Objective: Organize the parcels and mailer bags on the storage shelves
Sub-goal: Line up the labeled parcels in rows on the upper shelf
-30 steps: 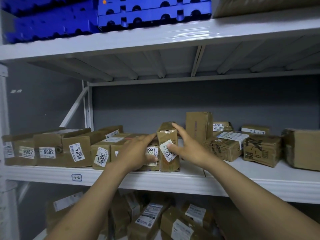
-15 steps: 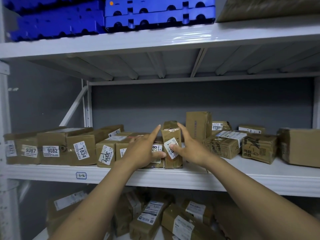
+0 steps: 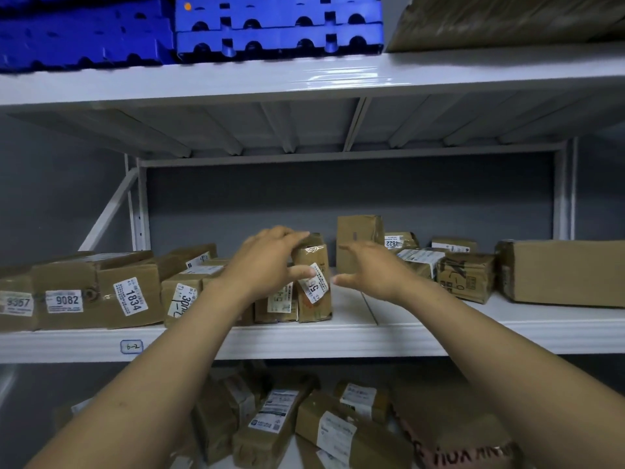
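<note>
A narrow brown parcel [image 3: 313, 282] with a white label stands upright near the middle of the white shelf [image 3: 372, 340]. My left hand [image 3: 270, 262] grips its upper left corner, fingers over the top and thumb on the front beside the label. Just right of the parcel, my right hand [image 3: 368, 269] hovers with its fingers straight, not touching it. A row of labelled boxes runs to the left, among them box 1834 [image 3: 132, 296] and box 9082 [image 3: 64, 299]. Low parcels directly left of the upright one are partly hidden by my left hand.
A tall box [image 3: 358, 238] stands behind my right hand, with small parcels [image 3: 465, 275] and a large carton [image 3: 561, 272] to the right. Several parcels [image 3: 270, 418] lie on the shelf below. Blue plastic pallets [image 3: 277, 28] and a brown bag [image 3: 507, 22] sit on the top shelf.
My left hand rose from the parcels at the left onto the upright parcel's top. My right hand let go of the parcel and drew off to the right.
</note>
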The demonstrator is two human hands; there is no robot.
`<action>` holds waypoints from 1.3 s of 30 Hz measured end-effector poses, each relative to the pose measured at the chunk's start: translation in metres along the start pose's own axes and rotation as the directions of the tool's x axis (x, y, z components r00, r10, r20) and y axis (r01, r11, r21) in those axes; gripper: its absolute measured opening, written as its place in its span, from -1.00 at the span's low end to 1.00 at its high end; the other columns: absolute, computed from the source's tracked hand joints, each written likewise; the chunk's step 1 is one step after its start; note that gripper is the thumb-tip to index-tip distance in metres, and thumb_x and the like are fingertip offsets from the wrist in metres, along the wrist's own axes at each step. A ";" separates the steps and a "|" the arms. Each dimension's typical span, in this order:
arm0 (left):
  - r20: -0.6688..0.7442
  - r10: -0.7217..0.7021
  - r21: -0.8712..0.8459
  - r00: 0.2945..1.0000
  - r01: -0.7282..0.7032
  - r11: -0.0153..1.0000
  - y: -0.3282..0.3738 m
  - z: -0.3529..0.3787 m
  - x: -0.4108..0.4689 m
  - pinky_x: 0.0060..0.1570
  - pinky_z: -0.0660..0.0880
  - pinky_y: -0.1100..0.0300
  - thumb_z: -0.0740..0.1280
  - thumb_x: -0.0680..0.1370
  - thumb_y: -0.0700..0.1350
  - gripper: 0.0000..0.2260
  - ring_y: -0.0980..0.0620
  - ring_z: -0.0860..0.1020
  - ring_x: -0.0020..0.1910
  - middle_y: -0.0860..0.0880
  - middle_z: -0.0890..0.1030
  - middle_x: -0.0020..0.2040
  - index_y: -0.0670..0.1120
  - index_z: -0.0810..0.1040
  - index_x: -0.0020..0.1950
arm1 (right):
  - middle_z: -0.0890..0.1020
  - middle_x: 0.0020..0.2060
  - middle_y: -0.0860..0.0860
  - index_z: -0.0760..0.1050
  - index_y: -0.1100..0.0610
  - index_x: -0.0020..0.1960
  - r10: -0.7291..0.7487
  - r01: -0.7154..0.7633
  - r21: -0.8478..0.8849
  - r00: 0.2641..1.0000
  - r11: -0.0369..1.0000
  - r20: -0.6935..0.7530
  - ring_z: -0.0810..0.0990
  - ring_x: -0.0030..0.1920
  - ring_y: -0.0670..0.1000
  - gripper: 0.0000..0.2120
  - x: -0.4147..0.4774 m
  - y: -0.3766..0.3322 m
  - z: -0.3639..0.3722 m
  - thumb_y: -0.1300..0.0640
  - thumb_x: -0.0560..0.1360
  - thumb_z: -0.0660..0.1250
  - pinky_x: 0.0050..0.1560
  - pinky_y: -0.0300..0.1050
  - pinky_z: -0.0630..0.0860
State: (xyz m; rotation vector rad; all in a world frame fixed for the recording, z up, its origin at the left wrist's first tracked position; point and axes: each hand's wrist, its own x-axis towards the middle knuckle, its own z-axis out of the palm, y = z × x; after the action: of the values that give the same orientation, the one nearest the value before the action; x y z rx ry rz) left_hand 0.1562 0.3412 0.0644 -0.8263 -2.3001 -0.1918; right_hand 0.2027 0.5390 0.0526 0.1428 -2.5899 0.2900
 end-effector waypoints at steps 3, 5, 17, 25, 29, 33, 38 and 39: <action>-0.002 0.063 0.098 0.998 -0.063 0.993 0.023 -0.006 0.015 0.32 0.27 0.04 0.31 0.50 0.24 -0.38 -0.06 0.33 0.38 -0.01 0.35 0.44 0.08 0.27 0.50 | 0.47 0.34 0.07 0.40 0.05 0.38 0.042 -0.036 -0.124 0.998 0.992 0.052 0.46 0.28 0.13 -0.46 -0.006 0.024 -0.011 -0.16 0.48 0.35 0.23 0.09 0.46; 0.007 0.095 0.166 0.995 -0.095 0.982 0.040 -0.003 0.030 0.31 0.28 0.03 0.30 0.51 0.23 -0.43 -0.08 0.34 0.37 -0.02 0.36 0.44 0.07 0.32 0.48 | 0.54 0.24 0.05 0.48 0.04 0.30 0.061 -0.051 -0.149 0.996 0.987 0.065 0.53 0.15 0.10 -0.54 -0.010 0.045 -0.018 -0.14 0.47 0.35 0.11 0.04 0.52; 0.153 -0.075 0.208 0.985 0.042 0.977 0.126 0.098 0.123 0.22 0.35 0.03 0.29 0.53 0.19 -0.47 -0.16 0.40 0.31 -0.09 0.39 0.41 -0.07 0.40 0.40 | 0.51 0.21 0.00 0.50 -0.03 0.22 -0.018 0.040 -0.377 0.998 0.926 0.060 0.47 0.22 0.08 -0.60 -0.014 0.194 -0.039 -0.22 0.48 0.27 0.08 -0.06 0.44; 0.044 -0.251 0.055 0.967 0.248 0.967 0.119 0.147 0.179 0.24 0.38 -0.01 0.31 0.55 0.14 -0.37 -0.17 0.31 0.39 -0.12 0.21 0.50 -0.10 0.18 0.50 | 0.49 0.28 0.00 0.45 -0.04 0.30 -0.108 0.124 -0.372 0.992 0.920 0.064 0.42 0.31 0.07 -0.52 0.011 0.236 -0.024 -0.28 0.48 0.22 0.24 -0.06 0.33; -0.027 -0.240 -0.014 0.970 0.240 0.971 0.108 0.167 0.211 0.41 0.23 -0.06 0.31 0.55 0.14 -0.26 -0.15 0.12 0.50 -0.08 0.10 0.56 -0.06 -0.01 0.58 | 0.50 0.30 -0.02 0.39 -0.09 0.37 -0.173 0.168 -0.359 0.985 0.918 0.018 0.44 0.29 0.07 -0.46 0.030 0.231 -0.011 -0.33 0.50 0.16 0.24 -0.02 0.37; -0.031 -0.215 -0.004 0.976 0.215 0.977 0.099 0.184 0.229 0.46 -0.01 -0.19 0.32 0.52 0.17 -0.23 -0.17 0.03 0.53 -0.06 0.12 0.55 -0.01 -0.02 0.58 | 0.53 0.28 -0.06 0.40 -0.13 0.35 -0.200 0.191 -0.379 0.980 0.905 0.017 0.48 0.26 0.06 -0.43 0.041 0.231 0.001 -0.41 0.48 0.07 0.19 -0.01 0.41; -0.243 -0.217 -0.023 0.945 0.218 0.976 0.095 0.182 0.236 0.38 0.22 -0.12 0.36 0.49 0.18 -0.28 -0.15 0.33 0.27 -0.13 0.32 0.25 -0.07 0.17 0.54 | 0.62 0.10 -0.07 0.51 -0.08 0.18 -0.151 0.121 -0.447 0.988 0.886 -0.032 0.56 0.12 0.04 -0.34 0.047 0.251 0.003 -0.51 0.40 -0.01 0.02 -0.06 0.47; -0.259 -0.226 -0.014 0.939 0.230 0.973 0.095 0.179 0.237 0.34 0.27 -0.08 0.35 0.49 0.21 -0.28 -0.14 0.33 0.25 -0.12 0.32 0.24 -0.07 0.20 0.53 | 0.62 0.07 -0.07 0.52 -0.06 0.13 -0.144 0.111 -0.452 0.989 0.885 -0.040 0.56 0.10 0.03 -0.32 0.048 0.254 0.003 -0.53 0.39 -0.01 -0.03 -0.07 0.47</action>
State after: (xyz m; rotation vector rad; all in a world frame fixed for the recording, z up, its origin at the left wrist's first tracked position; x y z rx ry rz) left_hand -0.0194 0.5989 0.0730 -0.4905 -2.1403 -0.3614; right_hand 0.1204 0.7826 0.0296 0.1311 -2.4866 -0.3488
